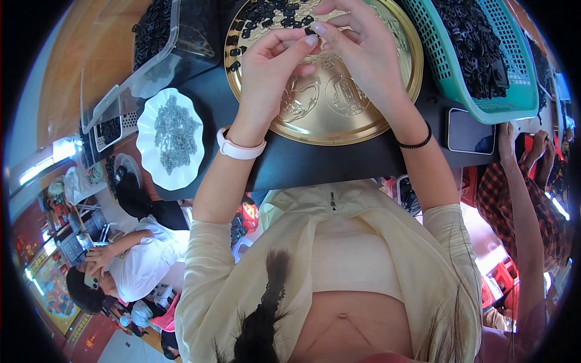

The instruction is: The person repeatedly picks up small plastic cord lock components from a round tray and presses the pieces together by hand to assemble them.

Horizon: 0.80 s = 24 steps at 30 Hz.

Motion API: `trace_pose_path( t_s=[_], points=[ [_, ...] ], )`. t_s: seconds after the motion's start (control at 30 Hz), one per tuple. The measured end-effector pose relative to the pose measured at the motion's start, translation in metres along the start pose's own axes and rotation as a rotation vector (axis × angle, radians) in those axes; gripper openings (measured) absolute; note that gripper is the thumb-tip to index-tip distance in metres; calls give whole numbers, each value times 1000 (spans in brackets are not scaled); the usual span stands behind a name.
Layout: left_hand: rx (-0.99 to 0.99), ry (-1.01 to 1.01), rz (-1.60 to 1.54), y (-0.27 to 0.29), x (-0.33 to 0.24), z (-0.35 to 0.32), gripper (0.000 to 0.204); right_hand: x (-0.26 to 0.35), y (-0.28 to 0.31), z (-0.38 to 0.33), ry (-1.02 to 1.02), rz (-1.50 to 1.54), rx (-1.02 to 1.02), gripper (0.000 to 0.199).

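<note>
Above the round gold tray (330, 138), my left hand (275, 63) and my right hand (366, 57) meet with thumbs and fingers pinched. Between their fingertips is a small black plastic piece (310, 30), largely covered by the fingers, so its shape is unclear. Several similar black pieces (275, 13) lie scattered over the far part of the tray, some along its left rim. The tray has raised round patterns on its bottom.
Left of the tray stands a scalloped white dish (181, 180) with small clear or silvery bits (175, 133), behind it a transparent bin (196, 51) of black pieces. On the right are a green basket (505, 113) full of black parts and a phone (471, 133). Other people are on both sides.
</note>
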<state>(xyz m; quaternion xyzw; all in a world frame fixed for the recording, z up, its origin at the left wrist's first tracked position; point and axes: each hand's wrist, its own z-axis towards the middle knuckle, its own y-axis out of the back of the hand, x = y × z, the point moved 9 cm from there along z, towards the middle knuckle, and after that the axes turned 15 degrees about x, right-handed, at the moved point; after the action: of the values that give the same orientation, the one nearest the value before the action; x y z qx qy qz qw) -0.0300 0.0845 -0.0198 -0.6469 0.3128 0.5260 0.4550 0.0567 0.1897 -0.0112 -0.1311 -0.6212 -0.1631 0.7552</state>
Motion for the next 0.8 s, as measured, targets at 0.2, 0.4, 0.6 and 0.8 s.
trace_pose_path(
  t_s=[0.2, 0.4, 0.6, 0.8],
  points=[
    [-8, -14, -200, -1, 4, 1, 21, 11, -1, 3, 46, -21, -13, 24],
    [-46, -14, -106, 0, 0, -2, 23, 0, 0, 4, -48, 62, 35, 21],
    [-68, -6, 88, 2, -5, 2, 21, 1, 0, 2, -122, 88, -1, 20],
    [-260, -170, 1054, 42, -61, 44, 21, 1, 16, 3, -134, 296, -87, 24]
  ],
)
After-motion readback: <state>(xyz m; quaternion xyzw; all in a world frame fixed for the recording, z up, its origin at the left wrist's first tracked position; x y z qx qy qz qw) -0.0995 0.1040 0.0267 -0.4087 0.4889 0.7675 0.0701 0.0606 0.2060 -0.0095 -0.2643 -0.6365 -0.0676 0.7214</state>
